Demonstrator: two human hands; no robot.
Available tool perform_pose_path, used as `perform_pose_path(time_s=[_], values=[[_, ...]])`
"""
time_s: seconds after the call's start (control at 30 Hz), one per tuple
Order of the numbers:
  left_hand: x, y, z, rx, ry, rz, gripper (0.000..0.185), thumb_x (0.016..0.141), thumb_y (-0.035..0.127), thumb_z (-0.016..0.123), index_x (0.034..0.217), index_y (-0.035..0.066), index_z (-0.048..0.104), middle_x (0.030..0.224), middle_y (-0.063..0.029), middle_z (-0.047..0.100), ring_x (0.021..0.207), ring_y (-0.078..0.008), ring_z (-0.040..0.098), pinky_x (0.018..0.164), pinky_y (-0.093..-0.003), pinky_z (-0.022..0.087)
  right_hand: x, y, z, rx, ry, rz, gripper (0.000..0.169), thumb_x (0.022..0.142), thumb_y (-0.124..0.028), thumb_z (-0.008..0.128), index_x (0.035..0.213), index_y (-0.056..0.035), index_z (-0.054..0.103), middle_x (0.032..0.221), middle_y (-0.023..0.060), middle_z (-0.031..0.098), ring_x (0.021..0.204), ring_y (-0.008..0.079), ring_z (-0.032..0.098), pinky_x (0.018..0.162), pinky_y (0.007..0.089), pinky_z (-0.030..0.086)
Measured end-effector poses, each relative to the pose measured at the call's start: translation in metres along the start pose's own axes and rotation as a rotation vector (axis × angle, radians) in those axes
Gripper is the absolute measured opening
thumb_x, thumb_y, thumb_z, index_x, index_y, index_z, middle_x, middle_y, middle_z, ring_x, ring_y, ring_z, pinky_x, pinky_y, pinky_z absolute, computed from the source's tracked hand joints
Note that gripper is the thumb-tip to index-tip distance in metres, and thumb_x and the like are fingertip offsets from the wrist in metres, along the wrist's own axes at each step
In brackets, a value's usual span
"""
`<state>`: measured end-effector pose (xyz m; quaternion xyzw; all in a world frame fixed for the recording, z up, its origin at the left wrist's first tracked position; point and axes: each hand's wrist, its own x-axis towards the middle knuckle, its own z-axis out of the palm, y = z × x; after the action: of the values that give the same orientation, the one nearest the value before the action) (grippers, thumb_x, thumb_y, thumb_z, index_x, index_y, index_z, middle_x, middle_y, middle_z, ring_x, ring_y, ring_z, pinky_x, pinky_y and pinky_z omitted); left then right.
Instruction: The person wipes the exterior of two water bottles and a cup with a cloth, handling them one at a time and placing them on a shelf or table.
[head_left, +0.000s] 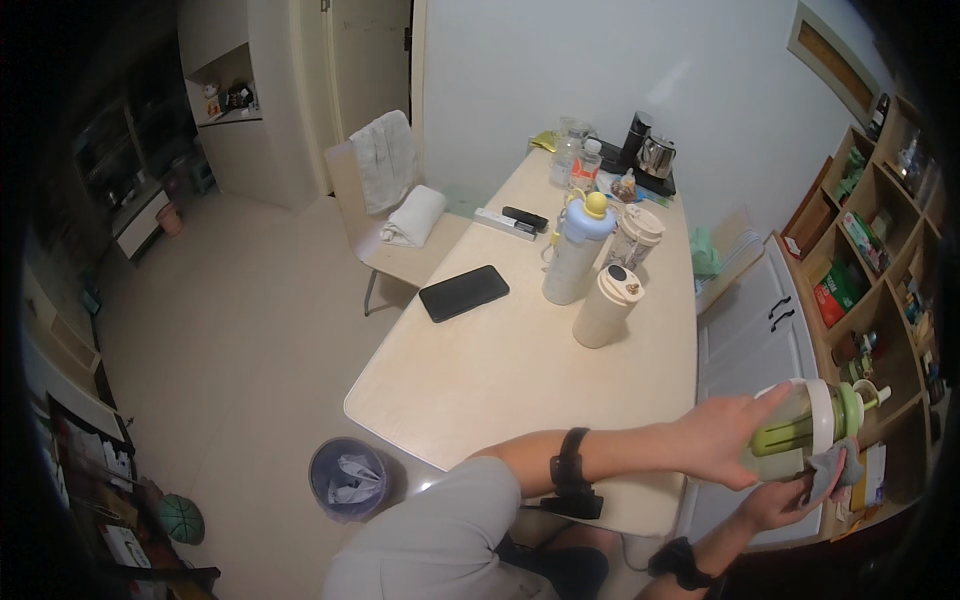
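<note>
My left hand (724, 439) grips the body of a clear bottle (784, 457) with a green inner part, a white handle and a green lid with a spout, held out at the lower right beyond the table. Just below it my right hand (780, 504) presses a grey and pink cloth (831, 474) against the bottle near its lid end. On the wooden table (465, 382) stand a cream tumbler (606, 307), a bottle with a blue and yellow lid (576, 251) and a patterned cup (636, 236). A black smartphone (465, 293) lies left of them.
Plastic bottles (585, 166) and a metal kettle (657, 157) stand at the table's far end. A chair (450, 232) with towels is on the left, a waste bin (349, 480) by the near corner. Wooden shelves (870, 315) and a white cabinet (750, 345) line the right.
</note>
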<state>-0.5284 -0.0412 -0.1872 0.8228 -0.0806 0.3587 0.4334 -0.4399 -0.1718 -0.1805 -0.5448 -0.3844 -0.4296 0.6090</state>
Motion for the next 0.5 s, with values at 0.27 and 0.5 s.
perform_pose_path(time_s=[0.27, 0.5], values=[[0.009, -0.02, -0.004, -0.752, -0.311, -0.309, 0.105, 0.081, 0.026, 0.074, 0.154, 0.001, 0.004, 0.113, -0.0204, 0.062, 0.094, -0.0203, 0.061, 0.082, -0.0318, 0.05, -0.016, 0.05, -0.013, 0.087, 0.051, 0.474, 0.046, 0.103, -0.022, 0.047, 0.139, 0.0066, 0.043, 0.142, 0.0172, 0.048, 0.125, 0.0276, 0.051, 0.103, 0.0393, 0.043], [0.008, -0.064, 0.013, -1.261, -0.247, -0.499, 0.103, 0.084, 0.034, 0.073, 0.155, 0.004, 0.004, 0.121, -0.0188, 0.059, 0.099, -0.0205, 0.061, 0.084, -0.0305, 0.048, -0.04, 0.097, -0.023, 0.497, 0.11, 0.823, 0.04, 0.102, -0.02, 0.048, 0.132, 0.0071, 0.047, 0.13, 0.0153, 0.055, 0.117, 0.0239, 0.055, 0.1, 0.0351, 0.045]])
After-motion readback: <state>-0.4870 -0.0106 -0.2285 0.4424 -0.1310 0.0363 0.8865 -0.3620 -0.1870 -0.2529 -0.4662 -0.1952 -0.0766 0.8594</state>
